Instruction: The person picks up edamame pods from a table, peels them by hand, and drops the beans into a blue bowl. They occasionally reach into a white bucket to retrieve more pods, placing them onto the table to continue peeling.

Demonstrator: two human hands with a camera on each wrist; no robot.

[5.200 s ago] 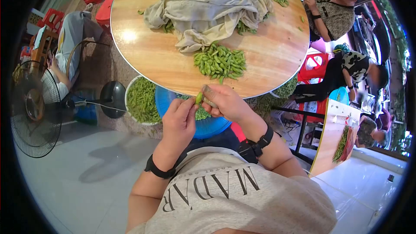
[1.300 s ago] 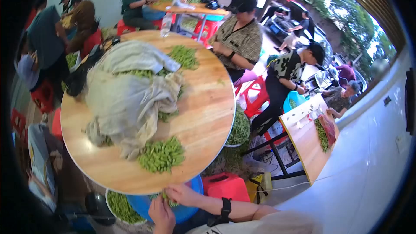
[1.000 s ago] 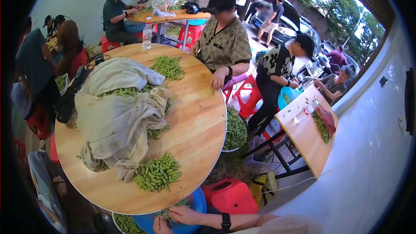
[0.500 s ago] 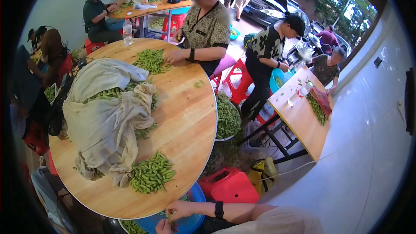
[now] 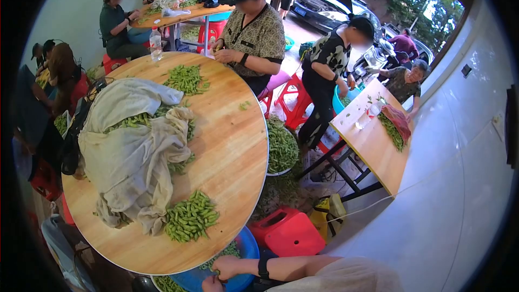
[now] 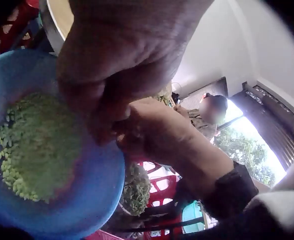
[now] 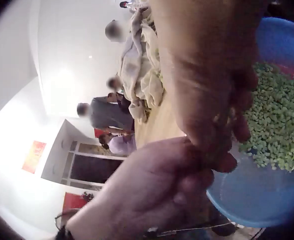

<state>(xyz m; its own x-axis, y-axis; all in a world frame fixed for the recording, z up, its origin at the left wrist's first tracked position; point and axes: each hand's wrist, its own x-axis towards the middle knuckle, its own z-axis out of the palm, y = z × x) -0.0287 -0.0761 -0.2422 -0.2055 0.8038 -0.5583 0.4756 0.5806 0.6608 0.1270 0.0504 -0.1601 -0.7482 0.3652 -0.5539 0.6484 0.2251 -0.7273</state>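
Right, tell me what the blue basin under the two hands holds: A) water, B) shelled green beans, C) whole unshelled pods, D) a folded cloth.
B: in the wrist views the blue basin holds a heap of small loose shelled green beans, just below both hands.

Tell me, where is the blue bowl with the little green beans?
The round blue plastic bowl sits at the bottom of the head view, tucked under the near edge of the round wooden table, right below both hands, left of the red plastic stool.
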